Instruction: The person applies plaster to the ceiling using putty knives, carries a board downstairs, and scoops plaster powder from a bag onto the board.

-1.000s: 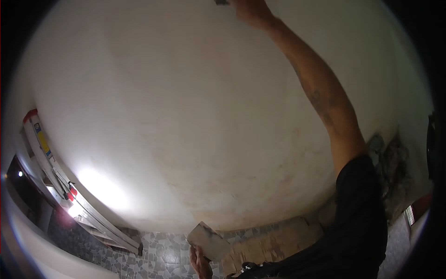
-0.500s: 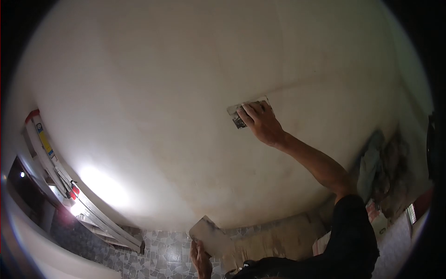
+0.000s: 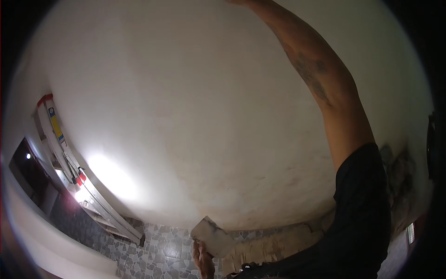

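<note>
Low in the view, my left hand is closed on the near edge of a flat rectangular plastering plate with a smeared grey face. My right arm stretches up across the pale wall. Only a sliver at the base of my right hand shows at the top edge. Its fingers, and whatever they hold, are out of the picture. Faint darker patches mark the lower part of the wall.
A stepladder with red fittings leans at the left beside a bright lamp. Stone-patterned tiles cover the floor, and a brown cardboard sheet lies along the wall's foot. Dark stained shapes show at the right.
My right hand, earlier on a trowel against the middle of the wall, has swept upward and mostly left the view. My left hand keeps hold of the plate. The view has shifted slightly.
</note>
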Available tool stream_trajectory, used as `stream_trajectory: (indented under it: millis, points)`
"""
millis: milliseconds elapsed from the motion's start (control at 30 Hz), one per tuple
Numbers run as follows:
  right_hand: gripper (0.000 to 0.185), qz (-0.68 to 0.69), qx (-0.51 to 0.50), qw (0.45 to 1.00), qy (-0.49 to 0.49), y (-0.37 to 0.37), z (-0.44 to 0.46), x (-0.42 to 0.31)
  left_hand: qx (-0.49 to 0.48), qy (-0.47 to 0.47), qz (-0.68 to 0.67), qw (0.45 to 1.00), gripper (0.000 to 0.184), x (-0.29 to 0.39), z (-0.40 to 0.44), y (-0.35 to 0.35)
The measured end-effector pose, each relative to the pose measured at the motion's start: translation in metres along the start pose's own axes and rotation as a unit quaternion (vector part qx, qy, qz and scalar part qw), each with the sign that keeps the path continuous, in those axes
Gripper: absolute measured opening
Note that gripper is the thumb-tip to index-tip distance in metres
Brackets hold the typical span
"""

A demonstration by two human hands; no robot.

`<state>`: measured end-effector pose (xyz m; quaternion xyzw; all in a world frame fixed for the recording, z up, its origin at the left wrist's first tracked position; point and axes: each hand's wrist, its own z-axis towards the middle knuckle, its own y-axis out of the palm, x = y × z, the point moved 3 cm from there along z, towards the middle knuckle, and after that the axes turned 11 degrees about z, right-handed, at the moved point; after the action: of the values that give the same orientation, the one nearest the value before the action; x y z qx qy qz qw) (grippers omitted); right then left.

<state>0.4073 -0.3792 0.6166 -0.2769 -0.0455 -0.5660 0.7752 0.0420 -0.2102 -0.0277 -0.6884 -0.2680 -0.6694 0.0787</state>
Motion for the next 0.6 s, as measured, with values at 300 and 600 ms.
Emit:
stream_trajectory:
  millis: [300, 600]
  points:
    - [0.043, -0.057, 0.156, 0.982, -0.095, 0.096, -0.176, -0.05, 0.018, -0.012, 0.027, 0.999, 0.034, -0.015, 0.026, -0.013]
    - [0.046, 0.029, 0.068, 0.996, -0.059, 0.138, -0.349, -0.124, -0.022, -0.021, 0.065, 0.997, 0.035, 0.008, 0.02, -0.017]
